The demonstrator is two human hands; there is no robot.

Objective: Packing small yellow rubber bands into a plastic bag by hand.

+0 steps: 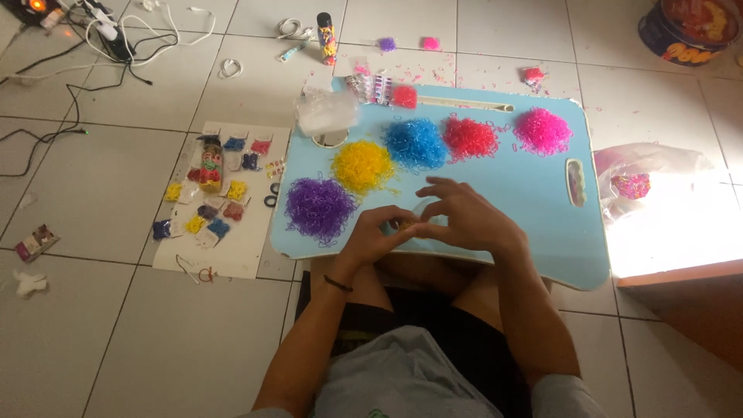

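Head view: the left hand (375,232) and right hand (464,217) meet over the near edge of a light blue bench (534,193). Their fingers pinch together around a small clear bag (424,215) held between them; what sits inside is too small to tell. Just beyond the hands lie heaps of tiny rubber bands: purple (319,207), yellow (362,166), blue (416,143), red (469,138) and pink (542,130). Filled packets (205,205) lie on white paper (232,248) on the floor, left of the bench.
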